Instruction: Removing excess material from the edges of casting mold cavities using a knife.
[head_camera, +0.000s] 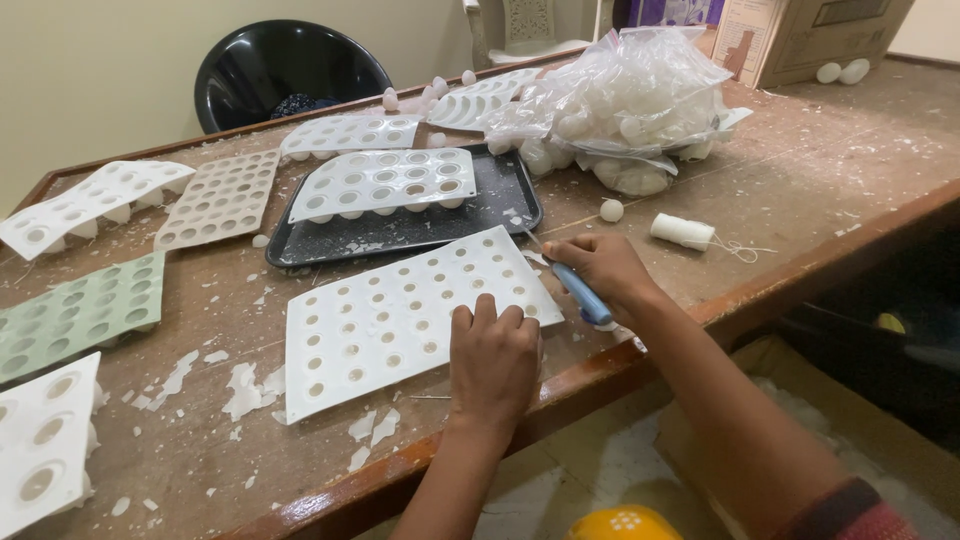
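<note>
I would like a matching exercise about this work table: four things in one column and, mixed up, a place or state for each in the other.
Things:
1. white mould sheet
2. blue-handled tool
3. black tray
4. white spool

Places or states:
A. lies alone on the table, right of the hands
B. carries another white mould
C. pressed flat under the left hand
D. gripped in the right hand

Pairs: 1-C, 2-D, 3-B, 4-A
</note>
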